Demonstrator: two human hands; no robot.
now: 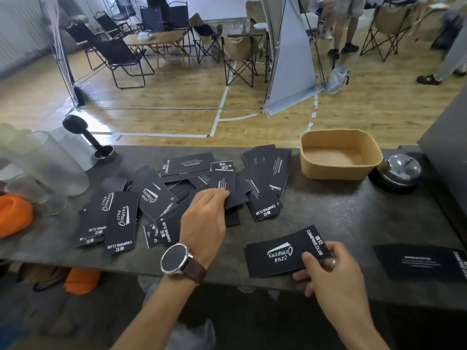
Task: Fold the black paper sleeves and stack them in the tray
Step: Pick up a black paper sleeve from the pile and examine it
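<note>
- On the dark table, black paper sleeves lie scattered left of the empty tan tray at far right.
- Left hand fingers curl onto one sleeve in the pile.
- Right hand pinches a flat sleeve at the near edge.
- Risk: dragging the pile could knock loose sleeves off the table; a one-handed pinch may crease it crooked.

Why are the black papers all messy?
The black sleeves lie scattered and overlapping at all angles on the counter, not stacked. The tan tray holds none yet. One sleeve lies apart at the right.
</note>
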